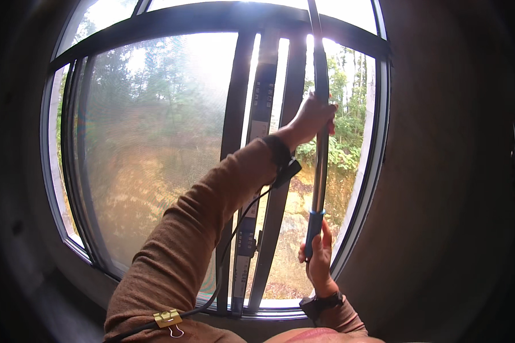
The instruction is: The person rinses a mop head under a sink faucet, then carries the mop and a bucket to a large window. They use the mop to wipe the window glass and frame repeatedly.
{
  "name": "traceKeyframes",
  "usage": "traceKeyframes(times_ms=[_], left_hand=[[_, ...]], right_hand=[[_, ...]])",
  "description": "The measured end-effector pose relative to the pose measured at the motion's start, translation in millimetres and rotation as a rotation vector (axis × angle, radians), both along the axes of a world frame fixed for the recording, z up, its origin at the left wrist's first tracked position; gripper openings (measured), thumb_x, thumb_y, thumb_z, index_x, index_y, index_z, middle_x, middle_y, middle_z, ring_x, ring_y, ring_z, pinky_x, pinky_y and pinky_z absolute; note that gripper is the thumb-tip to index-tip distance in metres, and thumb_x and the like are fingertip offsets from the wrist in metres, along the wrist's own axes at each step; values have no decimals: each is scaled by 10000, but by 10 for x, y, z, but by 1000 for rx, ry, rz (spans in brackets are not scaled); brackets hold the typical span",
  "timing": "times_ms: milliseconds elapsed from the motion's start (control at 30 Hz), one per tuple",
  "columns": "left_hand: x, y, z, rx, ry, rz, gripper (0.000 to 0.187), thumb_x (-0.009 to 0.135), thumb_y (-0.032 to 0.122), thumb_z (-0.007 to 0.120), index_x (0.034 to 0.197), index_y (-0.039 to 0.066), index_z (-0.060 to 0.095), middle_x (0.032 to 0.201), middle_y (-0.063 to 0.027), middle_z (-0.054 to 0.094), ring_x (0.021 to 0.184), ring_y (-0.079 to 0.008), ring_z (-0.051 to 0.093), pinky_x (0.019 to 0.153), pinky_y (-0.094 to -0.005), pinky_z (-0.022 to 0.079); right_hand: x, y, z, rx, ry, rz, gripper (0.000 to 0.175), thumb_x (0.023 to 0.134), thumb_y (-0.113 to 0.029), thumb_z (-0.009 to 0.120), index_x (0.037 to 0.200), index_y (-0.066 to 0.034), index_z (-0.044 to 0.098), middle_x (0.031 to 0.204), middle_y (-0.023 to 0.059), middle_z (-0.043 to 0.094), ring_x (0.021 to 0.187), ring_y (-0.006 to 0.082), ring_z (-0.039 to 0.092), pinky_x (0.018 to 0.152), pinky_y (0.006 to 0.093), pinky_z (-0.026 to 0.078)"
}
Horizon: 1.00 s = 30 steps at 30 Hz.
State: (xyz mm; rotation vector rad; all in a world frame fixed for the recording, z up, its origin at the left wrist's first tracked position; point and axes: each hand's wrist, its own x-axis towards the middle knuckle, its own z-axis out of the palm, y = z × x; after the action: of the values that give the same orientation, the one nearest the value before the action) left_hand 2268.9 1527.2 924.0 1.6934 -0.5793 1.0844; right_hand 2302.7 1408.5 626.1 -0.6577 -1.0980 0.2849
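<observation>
A long metal pole [321, 171] runs nearly upright in front of the open right part of the window, and its top leaves the view. Partway up, my left hand [316, 115] is wrapped around the pole, just at a dark upper section [321, 68]. Lower down, my right hand [322, 253] holds the blue grip [314, 231] at the pole's bottom end, with its fingers partly extended along the grip. A dark band with a small black box [286, 171] sits on my left wrist. Another dark band [322, 303] is around my right wrist.
A dark window frame [197, 18] encloses a mesh screen panel [154, 150] on the left. Upright sash bars [274, 223] stand mid-window, one bearing printed film. A black cable [223, 261] runs along my left sleeve, held by a yellow binder clip [167, 318]. Bare grey wall [437, 171] lies right.
</observation>
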Motion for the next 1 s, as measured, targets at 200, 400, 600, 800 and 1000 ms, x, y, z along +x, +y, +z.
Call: traceKeyframes(times_ms=[200,400,600,800,1000], left_hand=[[147,-138,-584,-143,104,-235,365,889,234,626,1070,45,372,632,-21,496,414,-113,510,376,-257,474],[-6,-379,-825,-298,392,-318,334,875,360,636,1019,140,430,606,9,480,434,-88,488,374,-248,426],[177,-407,-499,-107,223,-287,428,868,335,651,1022,89,336,638,2,451,489,-85,498,417,-247,463],[162,-507,281,-66,99,-71,312,858,219,656,980,69,411,699,-30,482,522,-119,508,442,-292,468],[-69,-208,812,-139,28,36,193,895,133,574,975,54,417,695,-30,452,514,-123,456,419,-297,416]], right_hand=[[-80,-168,-656,-30,33,-72,564,961,-366,473,1430,-145,249,706,47,522,495,88,445,439,220,371],[-433,-313,-922,-42,137,-122,564,970,-339,466,1442,-139,231,746,33,521,519,75,443,458,214,379],[-330,-286,-103,42,44,-77,572,978,-378,423,1431,-83,235,723,18,469,462,73,417,389,210,339],[-99,-138,1463,106,-24,61,475,986,-376,408,1407,-210,263,660,40,486,427,90,417,382,218,353],[-241,93,1998,48,-40,114,459,960,-400,465,1374,-253,332,635,34,523,411,84,450,361,204,358]])
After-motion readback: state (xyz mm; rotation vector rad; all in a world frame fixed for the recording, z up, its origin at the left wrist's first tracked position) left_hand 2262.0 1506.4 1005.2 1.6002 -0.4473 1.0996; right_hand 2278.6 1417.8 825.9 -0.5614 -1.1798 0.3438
